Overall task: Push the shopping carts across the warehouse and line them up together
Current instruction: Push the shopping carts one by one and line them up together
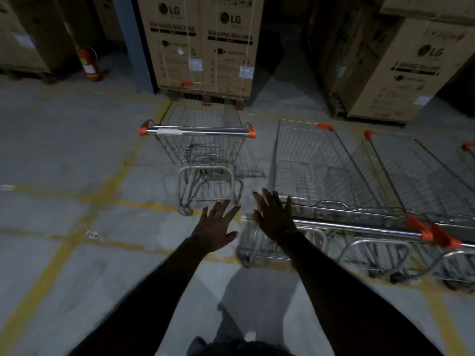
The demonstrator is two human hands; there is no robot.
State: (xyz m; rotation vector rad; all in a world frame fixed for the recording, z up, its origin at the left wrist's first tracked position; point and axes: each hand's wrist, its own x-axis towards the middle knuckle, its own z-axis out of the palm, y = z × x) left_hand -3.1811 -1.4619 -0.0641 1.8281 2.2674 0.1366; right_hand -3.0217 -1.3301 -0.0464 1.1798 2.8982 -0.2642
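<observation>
Both hands are seen stretched forward with fingers spread and nothing held: the left hand (216, 227) hangs in open air over the floor, and the right hand (273, 217) is placed at the near end of a cart handle (357, 228), though whether the palm actually rests on the bar cannot be told from this view. That handle belongs to the row of carts (334, 176) parked side by side on the right, their baskets angled slightly away. One lone cart (203, 140) is set apart to the left of the row and farther ahead, its handle turned toward the viewer and its front close to the stacked washing-machine boxes (205, 47) on a pallet. The lone cart is judged to be not yet lined up, since a clear gap of concrete floor (64, 150) with yellow lines lies between it and the row. Several risks can be foreseen. If the lone cart is shoved forward rather than steered, the cartons could be struck and dented. If it is swung toward the row with one hand only, the casters may swivel and the basket could clip the nearest cart. Fingers left spread near the handle end could be pinched between carts. The fire extinguisher (88, 64) at the left is well clear.
</observation>
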